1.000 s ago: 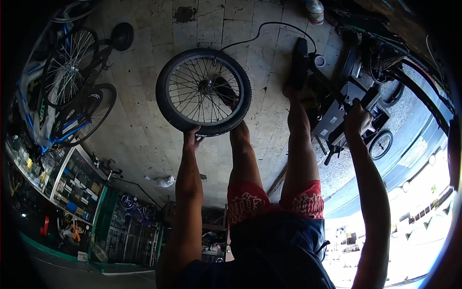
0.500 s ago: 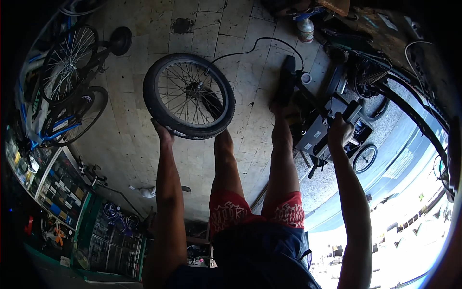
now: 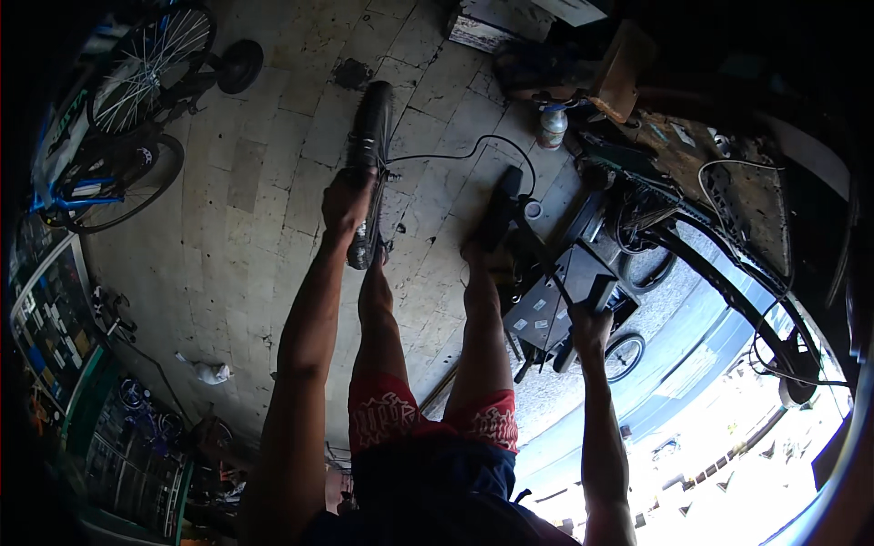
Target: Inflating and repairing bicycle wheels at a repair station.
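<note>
A small spoked bicycle wheel with a black knobby tyre now stands nearly edge-on to me, left of centre. My left hand is closed around its tyre on the left side; the fingertips are partly hidden behind it. From the wheel a thin black hose curves right to a floor pump, which has a round gauge near its base. My right hand is wrapped round the pump's black handle. One dark shoe rests beside the gauge, at the pump's foot.
Bicycles stand along the left, above glass display cases. A grey box-like case lies behind the pump. A bottle and a cluttered workbench are at the upper right. Bright street lies lower right.
The wheel has turned from showing its spoked face to nearly edge-on. My left hand has shifted from the tyre's lower edge to its left side. My right hand stays on the handle.
</note>
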Demonstrator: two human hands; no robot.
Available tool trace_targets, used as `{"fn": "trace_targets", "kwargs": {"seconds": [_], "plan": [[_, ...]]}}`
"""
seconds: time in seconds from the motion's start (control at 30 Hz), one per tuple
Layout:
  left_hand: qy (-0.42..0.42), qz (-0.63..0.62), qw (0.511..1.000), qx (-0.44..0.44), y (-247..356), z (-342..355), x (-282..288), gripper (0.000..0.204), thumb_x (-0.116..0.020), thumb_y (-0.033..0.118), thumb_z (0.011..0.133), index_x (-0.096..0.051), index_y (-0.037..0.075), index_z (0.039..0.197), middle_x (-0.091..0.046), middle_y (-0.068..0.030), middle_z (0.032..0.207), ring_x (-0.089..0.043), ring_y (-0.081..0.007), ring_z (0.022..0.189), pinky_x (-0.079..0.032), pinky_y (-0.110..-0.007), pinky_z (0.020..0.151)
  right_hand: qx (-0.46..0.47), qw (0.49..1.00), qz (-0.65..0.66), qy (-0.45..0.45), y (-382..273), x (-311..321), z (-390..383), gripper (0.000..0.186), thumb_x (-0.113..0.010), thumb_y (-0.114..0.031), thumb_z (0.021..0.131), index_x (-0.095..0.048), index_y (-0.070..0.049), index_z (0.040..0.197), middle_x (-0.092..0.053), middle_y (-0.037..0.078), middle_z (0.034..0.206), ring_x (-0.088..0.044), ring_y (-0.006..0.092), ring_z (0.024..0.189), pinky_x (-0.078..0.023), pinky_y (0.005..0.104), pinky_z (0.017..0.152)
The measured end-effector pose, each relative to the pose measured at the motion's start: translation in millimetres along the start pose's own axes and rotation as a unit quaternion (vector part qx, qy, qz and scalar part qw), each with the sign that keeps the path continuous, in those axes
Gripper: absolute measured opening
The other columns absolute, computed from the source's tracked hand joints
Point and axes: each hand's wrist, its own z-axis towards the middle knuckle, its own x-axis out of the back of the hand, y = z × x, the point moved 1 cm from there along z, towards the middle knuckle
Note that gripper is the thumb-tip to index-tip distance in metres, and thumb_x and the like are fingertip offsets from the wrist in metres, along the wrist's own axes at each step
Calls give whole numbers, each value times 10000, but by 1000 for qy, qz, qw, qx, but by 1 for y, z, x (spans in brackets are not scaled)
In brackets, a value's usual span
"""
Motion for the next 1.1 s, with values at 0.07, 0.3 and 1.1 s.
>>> {"fn": "trace_targets", "kwargs": {"seconds": [0.07, 0.3, 1.1], "plan": [[-31, 60, 997, -43, 17, -27, -34, 659, -618, 679, 823, -691, 52, 1010, -723, -161, 823, -683, -362, 682, -531, -426, 602, 22, 998, 0, -54, -12, 38, -34, 216, -637, -211, 791, -612, -59, 640, -541, 45, 547, -428, 158, 448, -376, 336, 444], [-127, 194, 955, -186, -9, -114, -150, 620, -770, 601, 705, -639, 91, 1033, -658, -110, 774, -626, -283, 635, -499, -409, 600, -55, 969, 216, 110, -27, 64, -52, 200, -623, -140, 788, -530, -42, 641, -475, 23, 555, -422, 122, 483, -351, 251, 430], [-161, 398, 884, -187, -62, -135, -146, 493, -887, 410, 570, -665, 148, 924, -607, -92, 851, -599, -242, 726, -472, -393, 730, -133, 935, -111, 309, 16, -78, 66, 391, -609, -318, 795, -665, 66, 749, -648, 165, 664, -565, 248, 556, -485, 335, 577]]}}
